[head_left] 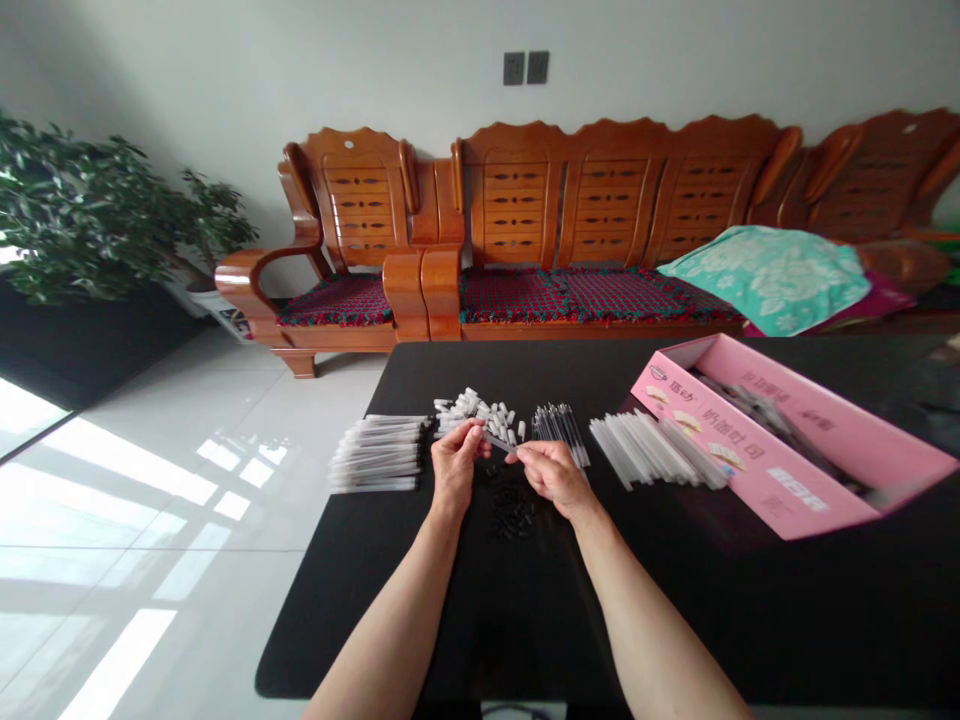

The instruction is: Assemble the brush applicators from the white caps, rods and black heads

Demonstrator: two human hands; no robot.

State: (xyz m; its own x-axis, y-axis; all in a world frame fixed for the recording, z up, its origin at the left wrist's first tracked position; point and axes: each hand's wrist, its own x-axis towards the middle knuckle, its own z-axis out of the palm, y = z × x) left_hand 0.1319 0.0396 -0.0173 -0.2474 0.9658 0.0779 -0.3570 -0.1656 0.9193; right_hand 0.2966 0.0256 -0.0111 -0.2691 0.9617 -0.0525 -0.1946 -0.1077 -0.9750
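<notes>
Over the black table, my left hand (pixel 454 465) and my right hand (pixel 553 474) pinch the two ends of a slim, translucent pen (pixel 500 443), tilted slightly down to the right. Fingers hide both its ends. Just behind my hands is a heap of small white pen caps (pixel 480 412). Thin dark pen refills (pixel 559 428) lie in a bunch behind my right hand. Below the pen, small black plugs (pixel 512 505) are scattered in a pile. To the left, a stack of pens with dark cores (pixel 381 455) lies sideways. Clear, hollow-looking pen barrels (pixel 649 448) lie to the right.
An open pink box (pixel 795 440) with dark and clear contents stands on the table (pixel 712 610) at right. Behind are wooden benches (pixel 517 200) with woven seat covers and a turquoise cloth (pixel 776 275). A potted plant (pixel 97 220) stands at left on the tiled floor.
</notes>
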